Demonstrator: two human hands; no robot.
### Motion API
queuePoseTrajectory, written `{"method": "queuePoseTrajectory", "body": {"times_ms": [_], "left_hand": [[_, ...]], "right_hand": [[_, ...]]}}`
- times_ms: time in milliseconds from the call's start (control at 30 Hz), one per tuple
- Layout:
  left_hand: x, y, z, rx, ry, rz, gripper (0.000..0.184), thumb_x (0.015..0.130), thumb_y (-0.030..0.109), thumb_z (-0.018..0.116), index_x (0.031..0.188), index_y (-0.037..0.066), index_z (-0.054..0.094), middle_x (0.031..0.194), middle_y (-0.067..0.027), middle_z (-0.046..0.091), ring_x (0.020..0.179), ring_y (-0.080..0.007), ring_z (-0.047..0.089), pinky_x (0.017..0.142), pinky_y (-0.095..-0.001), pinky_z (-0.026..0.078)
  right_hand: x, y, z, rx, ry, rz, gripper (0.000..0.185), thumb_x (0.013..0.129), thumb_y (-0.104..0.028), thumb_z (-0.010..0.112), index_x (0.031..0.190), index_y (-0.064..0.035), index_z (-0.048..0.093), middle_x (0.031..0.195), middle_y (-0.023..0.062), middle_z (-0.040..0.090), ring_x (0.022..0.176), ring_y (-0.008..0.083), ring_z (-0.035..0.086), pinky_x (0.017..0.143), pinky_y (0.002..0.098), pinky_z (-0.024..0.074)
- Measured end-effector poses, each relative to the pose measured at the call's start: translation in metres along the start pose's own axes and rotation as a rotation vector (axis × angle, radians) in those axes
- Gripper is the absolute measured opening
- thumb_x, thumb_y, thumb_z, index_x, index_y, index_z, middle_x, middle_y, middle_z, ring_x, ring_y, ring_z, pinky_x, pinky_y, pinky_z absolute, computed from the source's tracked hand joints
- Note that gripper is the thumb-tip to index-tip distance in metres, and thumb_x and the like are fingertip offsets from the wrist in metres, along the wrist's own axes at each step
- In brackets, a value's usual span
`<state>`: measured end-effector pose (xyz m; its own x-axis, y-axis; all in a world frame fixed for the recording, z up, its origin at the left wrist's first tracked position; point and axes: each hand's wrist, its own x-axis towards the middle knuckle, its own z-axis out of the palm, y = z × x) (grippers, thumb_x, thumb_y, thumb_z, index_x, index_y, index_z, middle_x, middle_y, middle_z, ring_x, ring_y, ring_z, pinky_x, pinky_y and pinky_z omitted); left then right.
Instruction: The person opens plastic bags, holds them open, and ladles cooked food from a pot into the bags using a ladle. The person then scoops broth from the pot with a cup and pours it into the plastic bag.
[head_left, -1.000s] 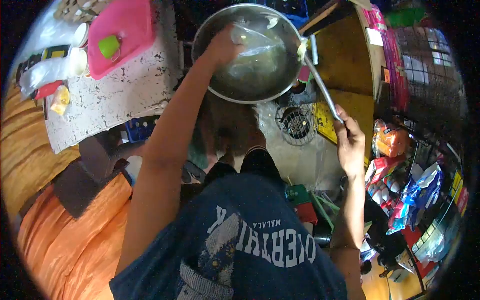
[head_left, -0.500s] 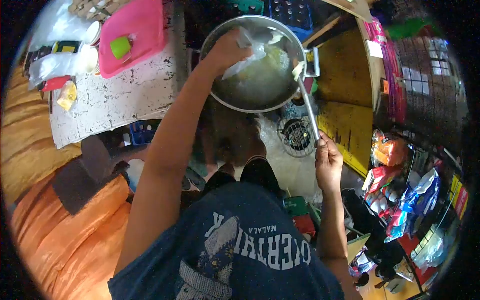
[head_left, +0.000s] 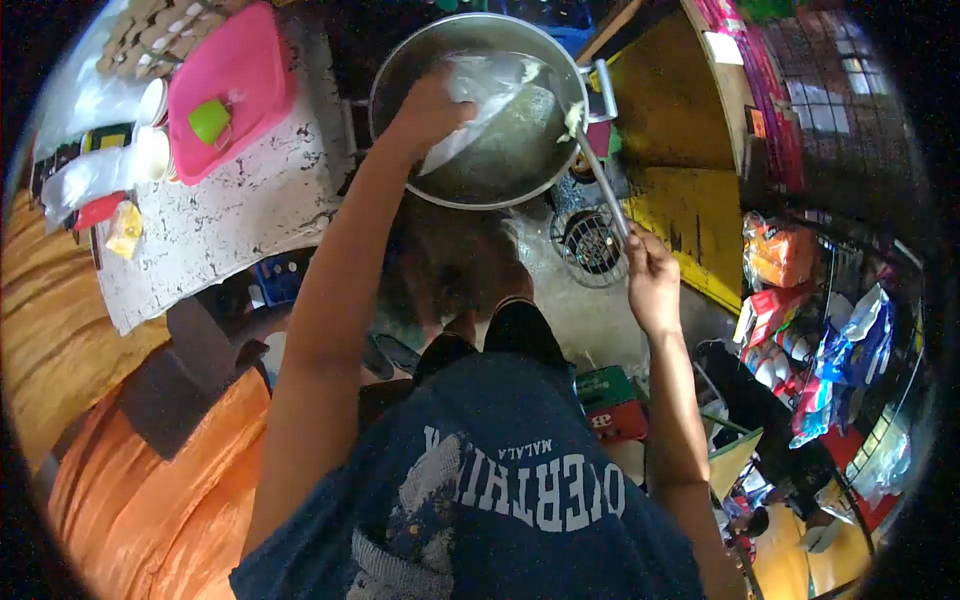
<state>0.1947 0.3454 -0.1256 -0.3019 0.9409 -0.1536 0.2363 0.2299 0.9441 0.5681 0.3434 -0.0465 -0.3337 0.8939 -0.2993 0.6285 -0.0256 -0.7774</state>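
A large metal pot (head_left: 477, 203) stands ahead of me with cloudy liquid (head_left: 500, 150) inside. My left hand (head_left: 437, 112) is over the pot's left side, fingers closed on a clear plastic bag (head_left: 468, 125) that hangs spread out over the liquid. My right hand (head_left: 652, 270) grips the end of a long metal utensil handle (head_left: 606, 185). That handle slants up to the pot's right rim; I cannot make out the utensil's head. Pale, soft-looking bits (head_left: 572, 121) cling at the rim by the handle, and another pale bit (head_left: 531, 70) is at the pot's far wall.
To the left, a worn white table (head_left: 240, 215) carries a pink tray (head_left: 262, 75) with a green cup (head_left: 209, 121). A round wire grate (head_left: 590, 248) is on the floor below the pot. Yellow panels (head_left: 690, 235) stand at right, beside hanging packaged goods (head_left: 855, 340).
The plastic bag has spread out wider and longer across the pot beneath my left hand. My right hand still holds the handle at the rim. The whole view has shifted slightly.
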Motion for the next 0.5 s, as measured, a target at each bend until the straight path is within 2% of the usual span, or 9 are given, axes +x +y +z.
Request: {"method": "queuePoseTrajectory", "body": {"times_ms": [33,67,100,200,300,333,433,467,500], "left_hand": [[-0.002,0.002,0.002,-0.004,0.015,-0.004,0.066,0.066,0.019,0.070,0.124,-0.006,0.050,0.103,-0.0197,0.064,0.092,-0.0276,0.064,0.082,-0.0372,0.050],[-0.009,0.019,0.003,0.004,0.017,-0.058,0.063,0.068,0.018,0.071,0.125,-0.002,0.050,0.105,-0.0160,0.063,0.088,-0.0248,0.063,0.078,-0.0355,0.051],[-0.013,0.027,0.004,0.011,0.017,-0.112,0.061,0.070,0.017,0.071,0.126,0.003,0.050,0.107,-0.0124,0.062,0.085,-0.0220,0.062,0.073,-0.0337,0.052],[-0.009,0.027,0.003,-0.021,-0.053,-0.091,0.061,0.070,0.016,0.071,0.126,0.002,0.050,0.105,-0.0136,0.062,0.083,-0.0225,0.061,0.072,-0.0328,0.052],[-0.009,0.026,0.001,-0.057,-0.066,-0.128,0.062,0.070,0.018,0.071,0.126,0.002,0.049,0.107,-0.0145,0.061,0.084,-0.0220,0.061,0.071,-0.0329,0.052],[-0.007,0.026,-0.001,-0.057,-0.065,-0.127,0.062,0.070,0.018,0.071,0.126,0.002,0.049,0.107,-0.0145,0.061,0.084,-0.0220,0.061,0.071,-0.0329,0.052],[-0.007,0.026,-0.004,-0.051,-0.022,-0.115,0.062,0.070,0.020,0.069,0.126,0.002,0.049,0.109,-0.0145,0.061,0.084,-0.0222,0.061,0.071,-0.0339,0.053],[-0.007,0.024,-0.005,-0.064,0.000,-0.090,0.063,0.071,0.021,0.068,0.127,0.002,0.048,0.111,-0.0151,0.060,0.089,-0.0245,0.061,0.077,-0.0352,0.052],[-0.009,0.020,-0.006,-0.078,0.025,-0.074,0.064,0.071,0.021,0.067,0.129,0.002,0.047,0.113,-0.0158,0.060,0.094,-0.0268,0.061,0.082,-0.0365,0.051]], "right_hand": [[-0.004,0.001,-0.004,0.024,-0.011,0.004,0.027,0.096,-0.016,0.052,0.115,0.0011,0.061,0.091,0.0117,0.064,0.084,0.0169,0.057,0.080,0.0297,0.0457],[-0.008,-0.011,-0.012,0.045,-0.057,0.076,0.030,0.097,-0.019,0.051,0.116,0.0028,0.060,0.088,0.0076,0.063,0.083,0.0137,0.055,0.081,0.0278,0.0449],[-0.012,-0.016,-0.014,0.038,-0.069,0.070,0.030,0.097,-0.019,0.051,0.116,0.0028,0.060,0.088,0.0076,0.063,0.083,0.0137,0.055,0.081,0.0278,0.0449],[-0.023,-0.026,-0.017,0.164,-0.070,0.107,0.032,0.098,-0.022,0.050,0.117,0.0017,0.060,0.089,0.0010,0.060,0.082,0.0085,0.051,0.077,0.0234,0.0428],[-0.030,-0.031,-0.004,0.266,-0.004,0.062,0.032,0.098,-0.023,0.051,0.116,0.0011,0.060,0.088,0.0002,0.060,0.081,0.0079,0.050,0.074,0.0229,0.0428],[-0.031,-0.027,0.001,0.215,0.003,0.125,0.031,0.097,-0.022,0.052,0.115,0.0008,0.061,0.087,0.0005,0.059,0.080,0.0085,0.051,0.072,0.0239,0.0435],[-0.018,0.003,0.023,0.086,-0.057,-0.082,0.029,0.097,-0.021,0.052,0.114,0.0003,0.062,0.084,0.0013,0.059,0.079,0.0100,0.051,0.071,0.0248,0.0443],[-0.021,-0.007,0.025,0.084,-0.065,0.074,0.029,0.097,-0.021,0.051,0.112,0.0015,0.062,0.082,0.0007,0.058,0.078,0.0105,0.051,0.071,0.0258,0.0447],[-0.018,-0.009,0.025,0.085,-0.063,0.074,0.029,0.097,-0.021,0.051,0.112,0.0015,0.062,0.082,0.0007,0.058,0.078,0.0105,0.051,0.071,0.0258,0.0447]]}}
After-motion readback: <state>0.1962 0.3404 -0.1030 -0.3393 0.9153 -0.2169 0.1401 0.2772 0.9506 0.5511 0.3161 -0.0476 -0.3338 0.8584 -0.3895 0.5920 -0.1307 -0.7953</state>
